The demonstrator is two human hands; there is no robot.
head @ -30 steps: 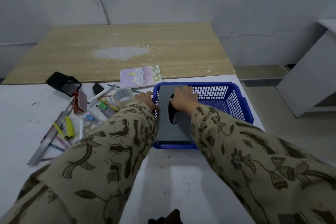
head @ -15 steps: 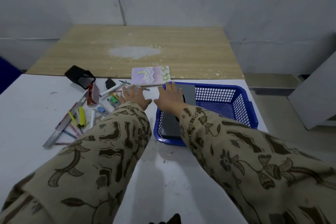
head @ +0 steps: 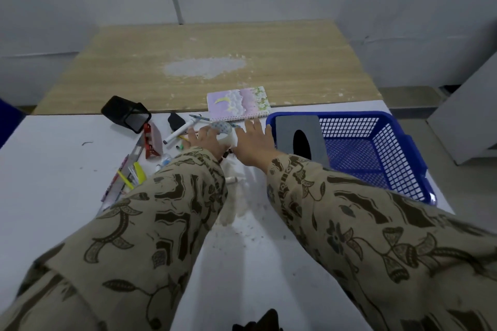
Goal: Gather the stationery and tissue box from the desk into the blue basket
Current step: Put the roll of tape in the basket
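– Grey walls all round, a bare wooden table (head: pixel 269 43) at the back, and the white table (head: pixel 53 164) up front where the action is.

– On its right side sits the blue basket (head: pixel 349 115). The grey tissue box (head: pixel 285 129) lies flat in the basket's left half, slot up.

– A second ago both hands were on that box, lowering it in. Now they're off it and out over the table, left of the basket.

– So what's next? My guess is the notebook (head: pixel 238 102). It lies just beyond the right hand (head: pixel 255 144), long axis running left to right across the table, spiral edge towards the person.

– The right hand is clearly the nearer one. Its fingers (head: pixel 251 129) are straight and spread, holding nothing, tips just short of that spiral.

– And the left hand (head: pixel 203 141)?

– It's down on the pile, right up against the tape roll (head: pixel 222 127), which sits between the two hands. Whether those fingers have closed round the roll, I can't tell from this angle.

– Plenty waiting further left, too: a tipped-over black mesh pen holder (head: pixel 125 113), a long ruler (head: pixel 129 166), a white marker (head: pixel 180 131), and smaller pens scattered about, all on the table, none in the basket.
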